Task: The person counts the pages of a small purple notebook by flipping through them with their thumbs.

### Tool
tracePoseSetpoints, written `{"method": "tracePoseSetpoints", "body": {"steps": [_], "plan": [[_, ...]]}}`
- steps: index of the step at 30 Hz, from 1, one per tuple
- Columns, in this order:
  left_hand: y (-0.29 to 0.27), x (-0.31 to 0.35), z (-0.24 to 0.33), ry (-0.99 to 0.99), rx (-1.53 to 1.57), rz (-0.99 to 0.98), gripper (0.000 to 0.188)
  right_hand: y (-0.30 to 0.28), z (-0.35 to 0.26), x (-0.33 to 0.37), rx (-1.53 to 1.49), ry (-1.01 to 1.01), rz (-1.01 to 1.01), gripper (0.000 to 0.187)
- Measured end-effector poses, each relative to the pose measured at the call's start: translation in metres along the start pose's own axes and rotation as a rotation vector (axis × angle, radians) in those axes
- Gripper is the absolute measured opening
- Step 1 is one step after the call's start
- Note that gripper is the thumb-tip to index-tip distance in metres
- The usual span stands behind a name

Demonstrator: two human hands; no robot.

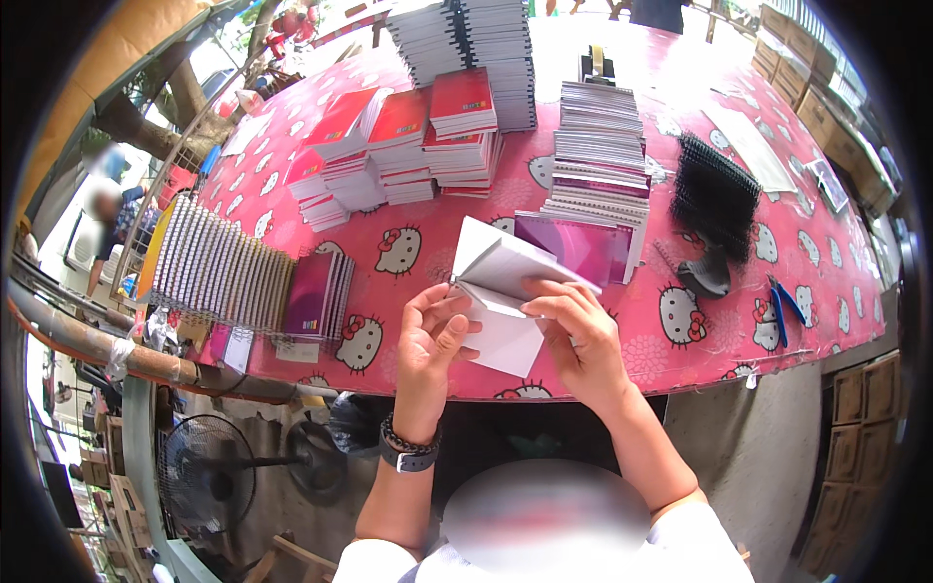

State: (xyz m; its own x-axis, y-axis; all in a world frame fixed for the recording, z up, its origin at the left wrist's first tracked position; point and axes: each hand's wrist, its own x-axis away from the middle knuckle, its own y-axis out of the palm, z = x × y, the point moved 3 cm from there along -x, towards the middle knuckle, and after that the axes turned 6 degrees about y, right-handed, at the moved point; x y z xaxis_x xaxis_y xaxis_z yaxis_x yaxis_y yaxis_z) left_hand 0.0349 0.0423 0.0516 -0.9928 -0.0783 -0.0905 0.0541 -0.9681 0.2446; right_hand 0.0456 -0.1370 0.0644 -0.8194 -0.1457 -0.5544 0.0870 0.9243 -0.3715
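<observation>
A small notebook [510, 340] with blank white pages lies spread open between my hands, above the near edge of the table. At its left edge, by the binding side, my left hand [433, 335] has its fingers curled against it, thumb bent inward. My right hand [581, 335] grips the raised pages from the right, with the fingers on top and the thumb below. Just beyond the notebook lies a purple-covered notebook [559, 238], at the near end of a long row of spiral notebooks [598, 146].
Red-covered book stacks [398, 121] and a tall spiral-bound pile [501, 58] stand farther back. Leftward runs a row of spiral notebooks [219, 262]. On the right are black binding coils [717, 189], a dark rounded object [705, 279] and blue-handled pliers [780, 313]. A fan [206, 474] stands below.
</observation>
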Motion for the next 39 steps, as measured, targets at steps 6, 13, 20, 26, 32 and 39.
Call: {"method": "tracePoseSetpoints", "body": {"steps": [6,13,20,26,32,39], "plan": [[-0.004,0.004,-0.003,0.083,-0.143,-0.015,0.04,0.001,-0.004,-0.004,-0.131,0.183,-0.033,0.025],[0.025,0.023,-0.007,0.165,-0.022,-0.066,0.047,0.016,-0.03,0.01,-0.131,0.173,-0.116,0.031],[0.006,0.015,0.015,0.131,-0.395,-0.072,0.022,0.022,-0.028,0.021,-0.552,0.454,-0.244,0.039],[-0.034,-0.008,-0.029,-0.105,-0.27,-0.099,0.024,0.039,0.009,0.038,0.125,0.208,-0.287,0.036],[-0.034,-0.016,-0.033,-0.07,-0.444,-0.112,0.021,0.046,0.019,0.04,0.393,0.139,-0.369,0.039],[-0.044,-0.015,-0.034,-0.117,-0.328,-0.156,0.031,0.05,0.02,0.043,0.538,0.146,-0.402,0.046]]}}
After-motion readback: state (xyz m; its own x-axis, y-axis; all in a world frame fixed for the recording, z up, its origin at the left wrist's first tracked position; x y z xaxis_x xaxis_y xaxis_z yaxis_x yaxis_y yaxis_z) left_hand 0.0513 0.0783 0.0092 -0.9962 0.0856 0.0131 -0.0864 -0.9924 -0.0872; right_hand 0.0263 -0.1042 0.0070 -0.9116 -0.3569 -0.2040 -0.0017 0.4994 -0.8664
